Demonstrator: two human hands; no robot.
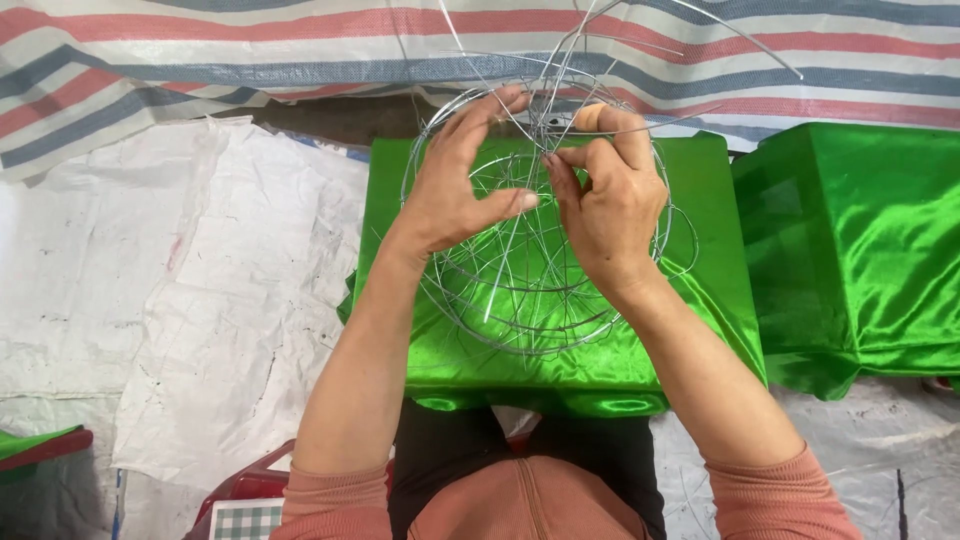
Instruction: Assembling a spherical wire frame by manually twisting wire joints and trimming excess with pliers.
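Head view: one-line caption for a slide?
Both hands, left and right, grip a round wire frame above green satin cloth.

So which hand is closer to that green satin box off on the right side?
Right. The right hand pinches wires of the wire ball frame, on the side toward the green satin box; the left hand grips the frame's far side.
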